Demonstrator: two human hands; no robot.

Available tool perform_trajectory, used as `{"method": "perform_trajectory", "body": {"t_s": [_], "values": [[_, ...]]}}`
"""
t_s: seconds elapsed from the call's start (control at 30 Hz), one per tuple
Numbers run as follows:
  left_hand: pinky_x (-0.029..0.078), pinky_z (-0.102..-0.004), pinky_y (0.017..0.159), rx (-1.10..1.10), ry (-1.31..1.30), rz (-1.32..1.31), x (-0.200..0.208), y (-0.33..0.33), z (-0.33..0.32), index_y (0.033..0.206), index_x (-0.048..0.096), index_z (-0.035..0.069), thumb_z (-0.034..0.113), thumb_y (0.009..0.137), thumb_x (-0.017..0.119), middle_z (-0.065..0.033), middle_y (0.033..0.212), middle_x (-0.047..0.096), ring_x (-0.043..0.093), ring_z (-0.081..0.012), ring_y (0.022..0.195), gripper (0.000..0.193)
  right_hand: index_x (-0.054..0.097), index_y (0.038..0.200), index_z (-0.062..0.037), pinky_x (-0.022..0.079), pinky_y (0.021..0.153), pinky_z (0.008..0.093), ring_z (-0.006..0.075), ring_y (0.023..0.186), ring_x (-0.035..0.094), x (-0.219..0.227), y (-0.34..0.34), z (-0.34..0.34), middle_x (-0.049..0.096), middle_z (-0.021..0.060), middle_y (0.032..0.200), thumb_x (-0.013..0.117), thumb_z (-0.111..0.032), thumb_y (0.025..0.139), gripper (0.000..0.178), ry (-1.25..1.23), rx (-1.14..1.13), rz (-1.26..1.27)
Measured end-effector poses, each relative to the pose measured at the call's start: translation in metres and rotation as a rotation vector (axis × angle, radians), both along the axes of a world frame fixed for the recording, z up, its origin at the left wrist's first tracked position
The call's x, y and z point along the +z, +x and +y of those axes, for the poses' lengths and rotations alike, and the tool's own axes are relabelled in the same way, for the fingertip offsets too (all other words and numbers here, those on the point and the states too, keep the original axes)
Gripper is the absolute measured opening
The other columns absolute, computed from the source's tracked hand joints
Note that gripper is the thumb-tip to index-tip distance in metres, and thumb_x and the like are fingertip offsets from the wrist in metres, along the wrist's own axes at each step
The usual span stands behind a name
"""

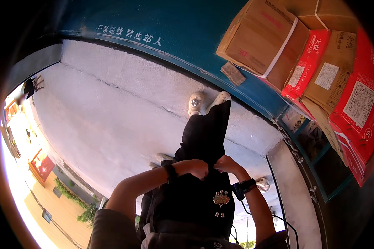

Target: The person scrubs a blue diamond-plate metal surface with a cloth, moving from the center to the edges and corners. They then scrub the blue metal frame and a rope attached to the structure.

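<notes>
Both hands meet low in front of my body, over my black clothing (pixel 183 199). My left hand (pixel 198 169) is closed, its fingers curled inward against the dark cloth. Just to its right, my right hand (pixel 228 164) is pinched closed, with a small gap between the two. Whatever lies in the fingers, perhaps a fold of cloth, cannot be made out. A black band (pixel 169 171) circles the left wrist. On the right wrist sits a black device (pixel 243 188) with a cable trailing from it. An ornate metallic emblem (pixel 220 198) shows on the black front below the hands.
A blue metal platform (pixel 174 54) with painted lettering crosses ahead. Strapped brown cartons (pixel 262 37) and red-and-brown boxes (pixel 359 103) are stacked on its right. A flat brown scrap (pixel 233 74) lies at its edge. A chain (pixel 296 153) hangs on the right. My pale shoes (pixel 196 102) stand on concrete (pixel 112 112).
</notes>
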State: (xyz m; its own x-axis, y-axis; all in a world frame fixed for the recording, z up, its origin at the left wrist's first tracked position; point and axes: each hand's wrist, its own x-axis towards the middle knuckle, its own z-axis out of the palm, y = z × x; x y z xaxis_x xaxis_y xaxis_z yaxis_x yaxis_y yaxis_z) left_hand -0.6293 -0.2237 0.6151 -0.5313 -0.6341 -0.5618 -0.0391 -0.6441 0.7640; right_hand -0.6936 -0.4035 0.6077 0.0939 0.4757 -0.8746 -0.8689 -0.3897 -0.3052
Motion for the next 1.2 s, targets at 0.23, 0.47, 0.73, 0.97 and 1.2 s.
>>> {"method": "perform_trajectory", "body": {"t_s": [0.23, 0.47, 0.73, 0.97, 1.2], "values": [[0.047, -0.0409, 0.070, -0.166, 0.062, 0.151, 0.021, -0.006, 0.038, 0.084, 0.070, 0.010, 0.032, 0.073, 0.061, -0.0116, 0.081, 0.066, 0.062, -0.0311, 0.079, 0.026, 0.063, 0.058, -0.0029, 0.049, 0.059, 0.0369, 0.0284, 0.058, 0.062, 0.010, -0.040, 0.049, 0.062, 0.0139, 0.059, 0.063, -0.028, 0.070, 0.028, 0.135, 0.237, -0.453], [0.049, -0.0424, 0.072, -0.125, 0.000, -0.147, 0.041, -0.045, 0.008, 0.088, 0.068, 0.013, 0.024, 0.077, 0.053, -0.0091, 0.083, 0.066, 0.063, -0.0299, 0.084, 0.021, 0.068, 0.072, -0.0023, 0.052, 0.066, 0.0391, 0.0342, 0.071, 0.064, 0.008, -0.071, 0.019, 0.065, 0.0173, 0.073, 0.069, -0.034, 0.062, 0.033, -0.065, 0.473, -0.586], [0.050, -0.0414, 0.071, -0.054, 0.002, -0.357, -0.035, -0.135, -0.032, 0.091, 0.068, 0.013, 0.018, 0.077, 0.056, -0.0092, 0.086, 0.067, 0.063, -0.0298, 0.087, 0.020, 0.067, 0.067, -0.0025, 0.050, 0.065, 0.0417, 0.0349, 0.070, 0.063, -0.038, -0.164, -0.065, 0.063, 0.0186, 0.068, 0.067, -0.032, 0.064, 0.030, -0.022, 0.510, -0.458], [0.051, -0.0393, 0.064, -0.030, -0.005, -0.754, -0.154, -0.152, -0.062, 0.075, 0.067, 0.006, 0.010, 0.070, 0.060, -0.0122, 0.077, 0.066, 0.065, -0.0290, 0.076, 0.009, 0.066, 0.069, -0.0027, 0.051, 0.067, 0.0427, 0.0347, 0.073, 0.063, -0.097, -0.189, -0.101, 0.064, 0.0183, 0.073, 0.062, -0.023, 0.067, 0.021, -0.223, 0.598, -0.529], [0.041, -0.0397, 0.058, -0.300, 0.152, -1.165, -0.227, -0.062, -0.104, 0.090, 0.069, 0.014, 0.020, 0.079, 0.058, -0.0012, 0.085, 0.066, 0.062, -0.0209, 0.078, 0.017, 0.065, 0.074, -0.0009, 0.050, 0.071, 0.0416, 0.0344, 0.077, 0.064, -0.186, -0.177, -0.083, 0.066, 0.0185, 0.080, 0.053, -0.024, 0.075, 0.025, -0.751, 0.068, -0.404]]}}
